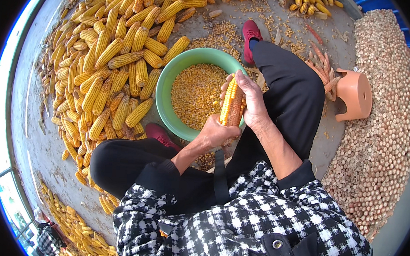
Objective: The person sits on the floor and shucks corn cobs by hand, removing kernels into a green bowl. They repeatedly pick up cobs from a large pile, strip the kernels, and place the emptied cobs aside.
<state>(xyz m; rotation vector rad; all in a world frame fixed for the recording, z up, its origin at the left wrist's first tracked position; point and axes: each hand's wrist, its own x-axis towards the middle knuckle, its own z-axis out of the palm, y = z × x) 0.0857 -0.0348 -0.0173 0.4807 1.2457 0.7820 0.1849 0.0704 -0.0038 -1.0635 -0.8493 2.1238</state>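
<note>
Between my two hands is a partly shelled corn cob, its left side still set with yellow kernels and its right side stripped to the reddish core. My left hand grips the lower end, thumb across the base. Around the upper end, my right hand is wrapped with its thumb near the tip. Below the cob stands a green plastic basin, partly filled with loose corn kernels. The basin sits between my legs, and my hands are over its right rim.
A large heap of unshelled corn cobs lies left of the basin. Stripped cobs lie by an orange plastic stool on the right. Beyond it rises a stack of bare cobs. Loose kernels litter the concrete floor.
</note>
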